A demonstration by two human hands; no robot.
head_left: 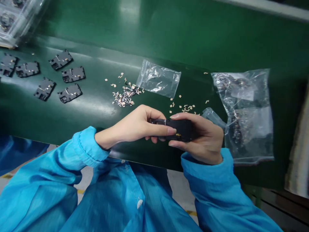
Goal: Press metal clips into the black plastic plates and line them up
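Left hand (137,125) and right hand (201,138) closed on black plastic part (182,129), gripped just above green bench (169,35). Six similar parts (70,93) laid out far left, seemingly fitted with small metal bits already. Loose metal clips (124,96) still piled mid-bench, beside clear bag (158,79); fuller bag (248,112) right. No readable labels or brands.

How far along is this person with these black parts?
Six black parts on the green belt already carry metal strips, so they look done. One more part is in hand, gripped by the left hand and right hand. Left: the loose metal strips and apparently the plastic bag of dark parts.
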